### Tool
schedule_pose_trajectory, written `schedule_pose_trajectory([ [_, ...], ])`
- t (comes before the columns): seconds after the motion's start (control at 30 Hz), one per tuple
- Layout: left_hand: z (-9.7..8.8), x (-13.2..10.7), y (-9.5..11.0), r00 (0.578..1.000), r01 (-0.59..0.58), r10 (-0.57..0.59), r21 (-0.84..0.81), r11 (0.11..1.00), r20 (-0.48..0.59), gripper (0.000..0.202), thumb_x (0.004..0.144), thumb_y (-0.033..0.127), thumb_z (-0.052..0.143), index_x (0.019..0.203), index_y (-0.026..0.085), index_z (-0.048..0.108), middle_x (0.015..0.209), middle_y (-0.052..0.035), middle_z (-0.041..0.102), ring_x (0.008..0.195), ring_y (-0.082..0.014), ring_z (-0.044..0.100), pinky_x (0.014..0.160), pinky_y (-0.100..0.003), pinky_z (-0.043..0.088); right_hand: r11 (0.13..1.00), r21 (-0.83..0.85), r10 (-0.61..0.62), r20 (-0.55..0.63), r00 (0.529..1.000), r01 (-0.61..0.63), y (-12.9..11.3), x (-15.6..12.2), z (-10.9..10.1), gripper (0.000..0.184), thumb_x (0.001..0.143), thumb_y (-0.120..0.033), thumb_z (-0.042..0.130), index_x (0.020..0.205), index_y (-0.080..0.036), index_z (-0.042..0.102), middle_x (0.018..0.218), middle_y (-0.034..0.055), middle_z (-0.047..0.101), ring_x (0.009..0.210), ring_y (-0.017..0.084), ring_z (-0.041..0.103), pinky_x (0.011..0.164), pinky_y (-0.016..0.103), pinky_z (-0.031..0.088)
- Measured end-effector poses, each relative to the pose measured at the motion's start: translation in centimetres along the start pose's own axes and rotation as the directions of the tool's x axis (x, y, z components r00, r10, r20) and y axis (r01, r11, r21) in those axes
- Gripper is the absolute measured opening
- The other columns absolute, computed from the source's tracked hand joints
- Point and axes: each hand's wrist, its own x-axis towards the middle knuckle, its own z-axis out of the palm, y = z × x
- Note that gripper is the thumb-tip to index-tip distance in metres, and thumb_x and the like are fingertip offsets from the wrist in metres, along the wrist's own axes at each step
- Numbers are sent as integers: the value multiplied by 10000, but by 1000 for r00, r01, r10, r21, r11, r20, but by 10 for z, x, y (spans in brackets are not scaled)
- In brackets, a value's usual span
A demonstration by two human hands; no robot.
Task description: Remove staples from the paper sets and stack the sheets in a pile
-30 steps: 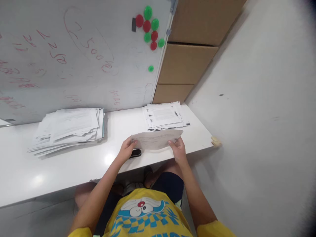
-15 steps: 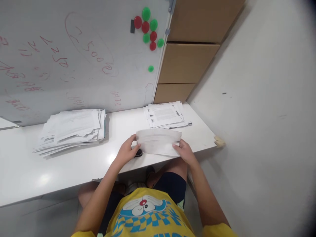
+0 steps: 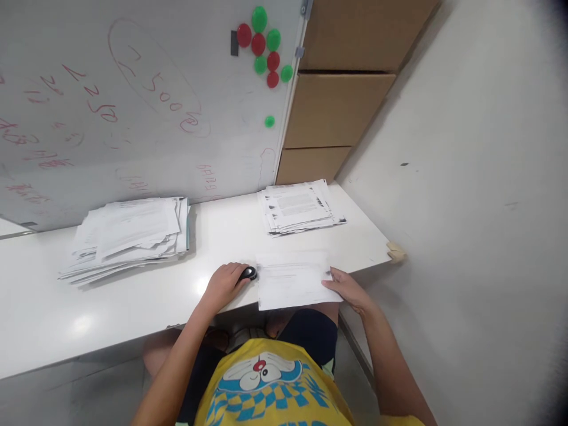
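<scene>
My left hand (image 3: 225, 285) is closed around a small black object with a rounded, shiny end (image 3: 249, 273); the fingers cover most of it, so its kind cannot be told. Just right of that end lies a white printed sheet of paper (image 3: 290, 281), its near edge reaching past the table's front edge. With thumb and fingers, my right hand (image 3: 350, 289) pinches the paper's right side. Whether it is one sheet or several cannot be made out.
A tall, uneven pile of papers (image 3: 137, 228) stands on the white table (image 3: 222, 231) to the left. A lower paper stack (image 3: 297, 207) lies at the back right. Behind are a whiteboard (image 3: 177, 65) with round magnets and stacked cardboard boxes (image 3: 337, 112). A wall (image 3: 465, 195) borders the right side.
My left hand has let go of the paper and taken hold of the black object. The paper has come down flatter and nearer to me, with my right hand still on it.
</scene>
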Motion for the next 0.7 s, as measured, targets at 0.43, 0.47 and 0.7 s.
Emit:
schedule_pose_trajectory([
  [0.43,8,-1,-4,996,-37,42,59,998,-84,370,969,379,401,1255,181,527,1067,-101,674,949,-227,619,759,-363,458,999,-2,43,153,987,-43,-1,5,14,525,611,-415,790,1069,-187,674,1068,91,726,981,315,666,920,460,479],
  [0.47,8,-1,-5,995,-54,60,68,996,-85,383,975,363,388,1290,181,507,1095,-105,673,965,-226,621,756,-362,455,999,0,42,152,987,-43,-2,5,14,524,609,-409,791,1068,-186,675,1062,91,728,976,314,668,914,455,483],
  [0.7,5,2,-5,993,-102,105,56,993,-57,391,978,253,355,1345,208,482,1173,-110,661,1016,-206,632,804,-372,436,999,42,19,157,987,-26,-5,5,14,474,610,-387,789,1028,-186,687,1046,86,731,971,312,669,874,444,503],
])
